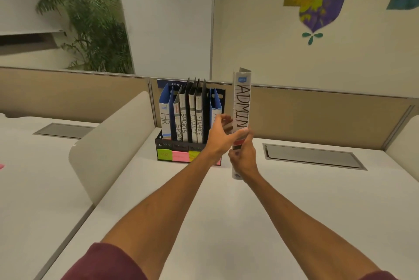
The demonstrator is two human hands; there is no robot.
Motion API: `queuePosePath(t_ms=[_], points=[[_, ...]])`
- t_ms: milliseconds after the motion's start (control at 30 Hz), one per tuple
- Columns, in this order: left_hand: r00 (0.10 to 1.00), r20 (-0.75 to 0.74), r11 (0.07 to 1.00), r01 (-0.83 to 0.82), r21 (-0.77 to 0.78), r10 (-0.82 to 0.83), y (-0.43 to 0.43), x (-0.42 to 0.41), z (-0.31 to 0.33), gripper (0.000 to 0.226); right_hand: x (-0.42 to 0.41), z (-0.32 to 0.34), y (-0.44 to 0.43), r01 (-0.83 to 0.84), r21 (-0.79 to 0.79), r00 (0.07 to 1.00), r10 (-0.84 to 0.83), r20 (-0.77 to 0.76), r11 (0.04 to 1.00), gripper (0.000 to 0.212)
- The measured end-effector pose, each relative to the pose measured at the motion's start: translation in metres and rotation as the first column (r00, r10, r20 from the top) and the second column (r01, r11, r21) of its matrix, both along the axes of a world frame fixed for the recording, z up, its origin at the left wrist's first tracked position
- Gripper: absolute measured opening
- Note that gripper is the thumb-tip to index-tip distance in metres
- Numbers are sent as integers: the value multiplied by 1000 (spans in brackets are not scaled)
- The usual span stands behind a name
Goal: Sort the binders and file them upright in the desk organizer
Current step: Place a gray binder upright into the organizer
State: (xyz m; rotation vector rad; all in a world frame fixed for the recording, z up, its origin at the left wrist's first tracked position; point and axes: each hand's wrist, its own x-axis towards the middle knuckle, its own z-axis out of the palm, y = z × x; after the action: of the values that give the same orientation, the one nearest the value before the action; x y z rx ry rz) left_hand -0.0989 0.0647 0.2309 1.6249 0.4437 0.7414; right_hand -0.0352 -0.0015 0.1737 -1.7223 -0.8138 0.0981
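**ADMIN binder held upright beside the organizer, ready for filing**

The right hand (243,159) is closed around the lower spine of the ADMIN binder (241,107), holding it vertical in the air just to the right of the black desk organizer (181,146), its label facing the wearer. The left hand (221,137) steadies the same binder from the left side, thumb across the spine and fingers reaching behind; its grip is likewise closed on the binder. Holding it upright matches the posture it must take in its slot, so only a sideways and downward move should be needed.

The organizer stands on the white bench (204,211) against the partition. It already holds the HR binder (165,118) at the left, then two SPORTS binders (183,118) and two FINANCE binders (196,121), and a blue binder (215,103) at the right end whose label is hidden by the left hand. Coloured sticky notes (179,155) along the front wall appear to mark the sections; their writing is too small to read. The filing looks nearly complete, with the rightmost section the probable destination.
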Motion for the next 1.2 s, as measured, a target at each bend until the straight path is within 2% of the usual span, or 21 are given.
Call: queuePosePath(t_ms=[133, 267, 433, 600, 733, 933, 1200], points=[[994, -66, 992, -77, 103, 84, 35, 5, -4, 51, 22, -2, 19, -38, 41, 999, 36, 29, 998, 93], [962, -166, 941, -158, 300, 215, 74, 14, -13, 42, 40, -2, 42, -113, 107, 994, 111, 26, 988, 93], [884, -346, 830, -79, 553, 315, 108, 31, -14, 56, 62, -5, 65, -202, 109, 979, 204, -3, 973, 95], [841, -364, 629, 35, 776, 401, 129, 48, -10, 62, 85, -11, 88, -242, 94, 969, 245, -14, 966, 92], [756, -447, 500, 185, 846, 477, 149, 60, -10, 66, 100, -16, 108, -287, 91, 958, 288, 2, 954, 91], [698, -444, 378, 261, 888, 562, 175, 78, -10, 65, 113, -30, 135, -313, 71, 949, 314, -14, 947, 89], [646, -431, 248, 358, 900, 630, 208, 97, -10, 44, 131, -48, 162, -292, 59, 952, 296, -77, 955, 91]])
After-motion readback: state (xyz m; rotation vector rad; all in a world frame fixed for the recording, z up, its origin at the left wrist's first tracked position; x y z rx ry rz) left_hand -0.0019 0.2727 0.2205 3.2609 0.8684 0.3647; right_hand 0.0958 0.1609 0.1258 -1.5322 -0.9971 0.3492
